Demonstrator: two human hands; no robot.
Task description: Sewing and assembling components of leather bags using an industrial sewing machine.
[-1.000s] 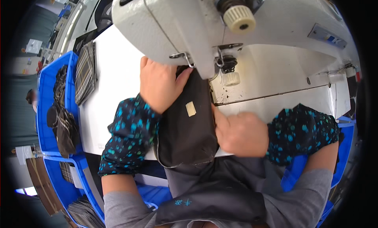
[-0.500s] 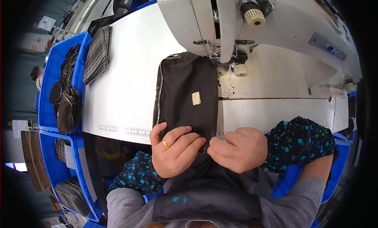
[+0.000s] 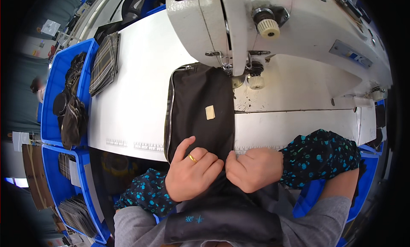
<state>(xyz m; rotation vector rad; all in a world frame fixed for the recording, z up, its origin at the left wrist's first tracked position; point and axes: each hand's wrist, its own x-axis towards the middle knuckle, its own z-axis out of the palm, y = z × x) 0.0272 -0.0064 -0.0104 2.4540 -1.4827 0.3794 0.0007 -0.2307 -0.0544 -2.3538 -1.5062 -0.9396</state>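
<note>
Grasping the near end of a dark zippered pouch (image 3: 200,93), we have it lying lengthwise on the white tabletop (image 3: 132,76), its far right corner close by the head of a white sewing machine (image 3: 294,29); whether the machine presses on that corner, we cannot tell. Our left hand (image 3: 194,172) bends its fingers (image 3: 207,166) over the near edge, the index finger straighter and pointing away from us across the cloth, with a gold ring (image 3: 192,158) on another. Our right hand (image 3: 255,169) is just beside it, clenched on the near right corner, its fingertips hidden from us. A metal zipper (image 3: 171,106) runs up the pouch's left side and bends round at the far end, and a small cream patch (image 3: 209,112) sits slightly right of the middle on its upper face. Ruler markings (image 3: 147,147) line the tabletop's near edge on both sides of the pouch. Dark sleeve covers (image 3: 322,159) with blue spots wrap both our forearms. To our left, a stack of plaid fabric pieces (image 3: 104,63) lies at the tabletop's edge beside a blue bin (image 3: 50,97) of dark pieces, and a second blue bin (image 3: 51,166) nearer to us holds more fabric.
</note>
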